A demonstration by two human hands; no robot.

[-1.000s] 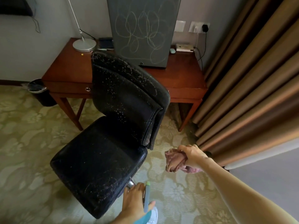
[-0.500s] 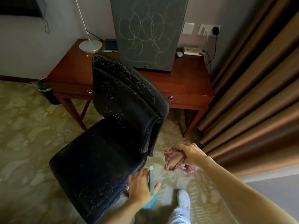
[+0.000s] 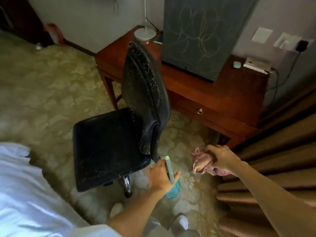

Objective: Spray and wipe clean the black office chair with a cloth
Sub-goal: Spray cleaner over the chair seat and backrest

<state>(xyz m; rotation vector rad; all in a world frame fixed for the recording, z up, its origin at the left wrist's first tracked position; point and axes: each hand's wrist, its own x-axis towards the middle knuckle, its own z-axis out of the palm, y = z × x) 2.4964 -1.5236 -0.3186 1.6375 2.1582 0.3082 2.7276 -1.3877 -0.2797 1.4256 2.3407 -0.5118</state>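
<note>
The black office chair [image 3: 112, 142] stands in the middle of the head view, its backrest speckled with pale droplets or flakes, its seat turned toward the lower left. My left hand [image 3: 159, 175] grips a teal spray bottle [image 3: 171, 178] just off the seat's right rear corner, nozzle end up. My right hand [image 3: 222, 157] is closed on a crumpled pink cloth [image 3: 202, 161], held in the air to the right of the chair and apart from it.
A wooden desk [image 3: 213, 98] with a dark scribbled panel [image 3: 203, 35] and a lamp base [image 3: 145, 33] stands behind the chair. Brown curtains [image 3: 282, 151] hang at the right. White bedding [image 3: 25, 194] fills the lower left. Patterned carpet [image 3: 42, 93] covers the floor; my shoes show below.
The view has swung left and the chair now shows turned more side-on. My left hand with the bottle has risen beside the seat corner. My right hand keeps its hold on the cloth.
</note>
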